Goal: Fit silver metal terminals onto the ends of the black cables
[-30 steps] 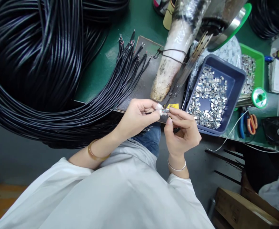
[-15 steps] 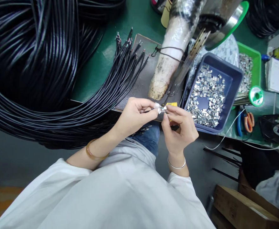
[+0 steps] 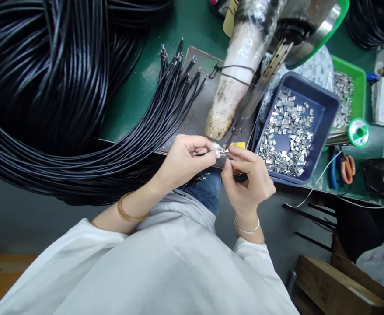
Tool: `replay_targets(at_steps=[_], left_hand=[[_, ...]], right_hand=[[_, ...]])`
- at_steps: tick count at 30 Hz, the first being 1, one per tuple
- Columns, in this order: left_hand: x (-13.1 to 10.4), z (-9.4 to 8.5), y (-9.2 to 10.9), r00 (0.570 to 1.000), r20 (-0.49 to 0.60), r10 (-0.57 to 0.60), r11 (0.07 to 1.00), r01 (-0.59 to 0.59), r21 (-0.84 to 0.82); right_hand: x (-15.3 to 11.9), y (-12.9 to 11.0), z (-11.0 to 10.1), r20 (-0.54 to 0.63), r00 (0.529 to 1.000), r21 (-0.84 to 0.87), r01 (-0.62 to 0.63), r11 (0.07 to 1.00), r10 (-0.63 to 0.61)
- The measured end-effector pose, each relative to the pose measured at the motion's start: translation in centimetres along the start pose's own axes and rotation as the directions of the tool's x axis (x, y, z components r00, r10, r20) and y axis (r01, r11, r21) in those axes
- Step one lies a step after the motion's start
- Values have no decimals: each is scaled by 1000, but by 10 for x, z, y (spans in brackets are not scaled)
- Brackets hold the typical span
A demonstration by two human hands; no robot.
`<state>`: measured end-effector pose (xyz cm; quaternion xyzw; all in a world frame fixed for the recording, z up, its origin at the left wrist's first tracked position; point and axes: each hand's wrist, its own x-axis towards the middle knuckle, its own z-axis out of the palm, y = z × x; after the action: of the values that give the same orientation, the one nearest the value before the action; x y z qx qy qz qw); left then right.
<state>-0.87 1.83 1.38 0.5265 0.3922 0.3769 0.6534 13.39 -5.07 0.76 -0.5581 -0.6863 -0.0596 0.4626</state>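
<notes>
My left hand [image 3: 190,155] pinches the end of a black cable between thumb and forefinger, both tips wrapped in white tape. A small shiny metal connector piece [image 3: 225,150] shows just past those tips. Facing it from the right, my right hand [image 3: 249,177] is closed in a pinch, its forefinger at the metal piece and its thumb just below. The fingertips partly hide how the piece sits on the cable. Right behind the hands lies a bit of yellow material [image 3: 238,145]. Below them, several cable ends with metal tips [image 3: 201,177] hang near my lap.
A bundle of black cables [image 3: 165,113] with stripped ends lies across the green table [image 3: 126,113]. Behind my hands a wrapped white tube [image 3: 228,87] slopes down. A blue tray [image 3: 323,105] of small metal shells, a green tray [image 3: 359,87], a solder spool [image 3: 358,132] and orange-handled pliers [image 3: 347,168] are at right.
My right hand has shifted slightly right, its thumb a little farther from the metal piece. The left hand holds nearly still. The view has moved slightly.
</notes>
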Motion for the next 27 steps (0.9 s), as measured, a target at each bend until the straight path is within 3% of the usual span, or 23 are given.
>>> replay_targets(at_steps=[3,7,13,17,21,25,27], left_hand=[[-2,0,1,999,45,-31,998,33,-47],[-7,-2,3,990,124,-67,996,74,-54],[-11,-2,4,979,198,-49,999,49,4],[-12,1,4,984,170,-45,997,54,-49],[-14,3,3,987,153,-44,997,53,-54],[-15,3,2,989,142,-49,996,59,-67],[-13,2,2,991,127,-43,994,55,-93]], right_hand=[[-1,0,-3,2,997,43,-76,996,76],[0,-2,-10,93,973,151,-224,963,212],[3,-8,-17,100,995,69,-27,997,20],[2,-7,-15,78,996,121,-49,991,39],[-5,-2,-12,-7,993,185,-116,976,119],[-7,1,-10,-313,943,184,-56,981,112],[-6,1,-9,-382,912,250,-52,967,147]])
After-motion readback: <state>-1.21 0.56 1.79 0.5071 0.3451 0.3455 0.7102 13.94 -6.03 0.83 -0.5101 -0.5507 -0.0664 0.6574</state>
